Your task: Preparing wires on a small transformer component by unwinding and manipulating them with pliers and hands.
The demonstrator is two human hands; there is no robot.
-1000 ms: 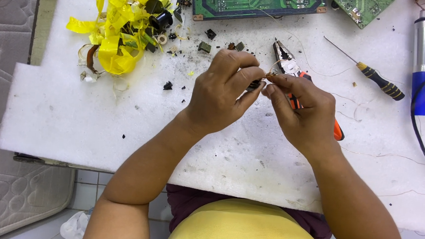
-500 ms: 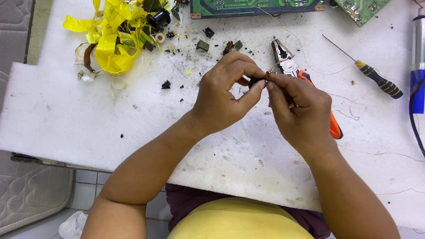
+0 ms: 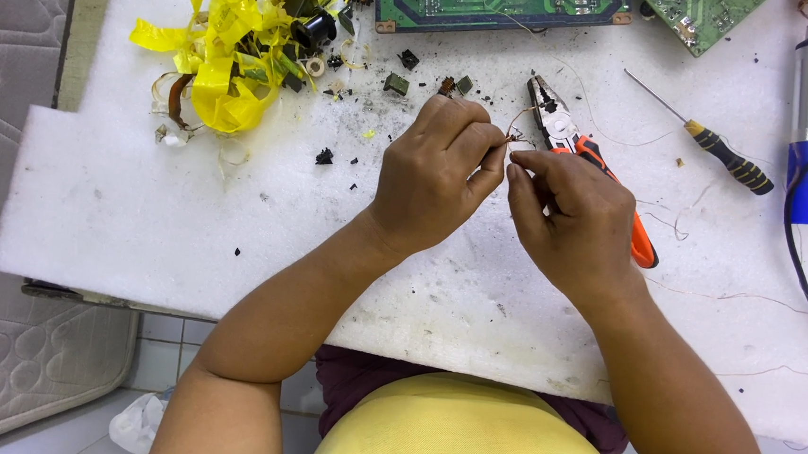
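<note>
My left hand (image 3: 436, 177) and my right hand (image 3: 571, 215) meet over the white foam sheet (image 3: 140, 209), fingertips almost touching. Between them sits a tiny part with thin copper wire (image 3: 513, 138); my left thumb and fingers pinch it. My right fingertips pinch at the wire just beside it. Most of the part is hidden by the fingers. Orange-handled pliers (image 3: 562, 134) lie right behind my right hand, their handles partly under it.
A heap of yellow tape strips and small black parts (image 3: 237, 45) lies at the back left. Green circuit boards (image 3: 496, 1) lie along the far edge. A screwdriver (image 3: 713, 144) and a blue-handled soldering tool (image 3: 805, 122) with its cable rest on the right. Small debris is scattered.
Both hands stay together over the same spot; the fingers have shifted slightly, with my right fingertips now drawn a little away from the left.
</note>
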